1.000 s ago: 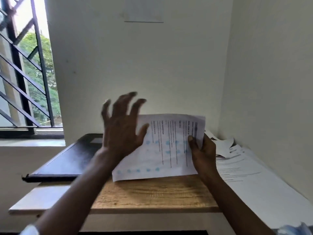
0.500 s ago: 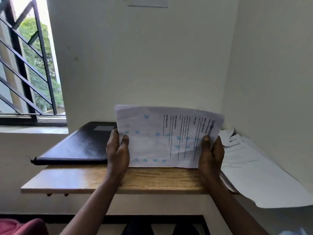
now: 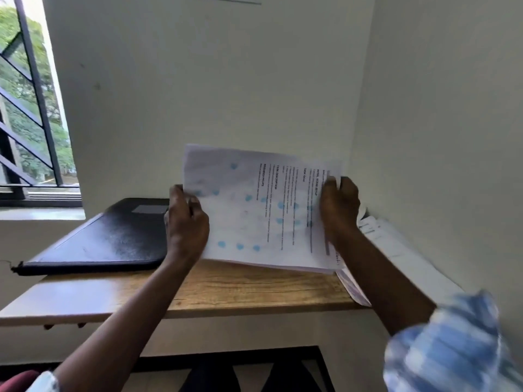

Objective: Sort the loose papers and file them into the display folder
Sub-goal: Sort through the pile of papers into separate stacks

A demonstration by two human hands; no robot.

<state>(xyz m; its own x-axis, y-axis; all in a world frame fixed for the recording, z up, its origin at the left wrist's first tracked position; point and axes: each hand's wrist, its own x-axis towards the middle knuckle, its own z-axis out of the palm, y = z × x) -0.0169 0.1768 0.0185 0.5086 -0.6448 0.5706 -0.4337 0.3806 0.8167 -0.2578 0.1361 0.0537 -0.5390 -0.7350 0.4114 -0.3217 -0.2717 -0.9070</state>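
Blue-and-white cloth of a sleeve (image 3: 447,349) blurs the lower right of the frame. Beyond it the wooden table (image 3: 226,290) runs across the middle.

Above its far half, both hands now hold a sheaf of papers (image 3: 260,210), printed side toward the camera. A second ago the left hand (image 3: 186,222) hung spread in the air, off the paper, and the right held the sheaf alone. Now the left hand's thumb lies on the front and its fingers curl behind the left edge. The right hand (image 3: 339,205) is clamped round the right edge. The sheaf stands more upright than before, its lower edge close over the table; whether it touches I cannot tell.

Probably the person is squaring the pages into one pile before filing.

Left of centre the black display folder (image 3: 107,236) lies closed on the table, untouched, so no page has gone in yet. At the right, along the wall, more loose sheets (image 3: 396,244) wait. A barred window (image 3: 31,108) fills the upper left.
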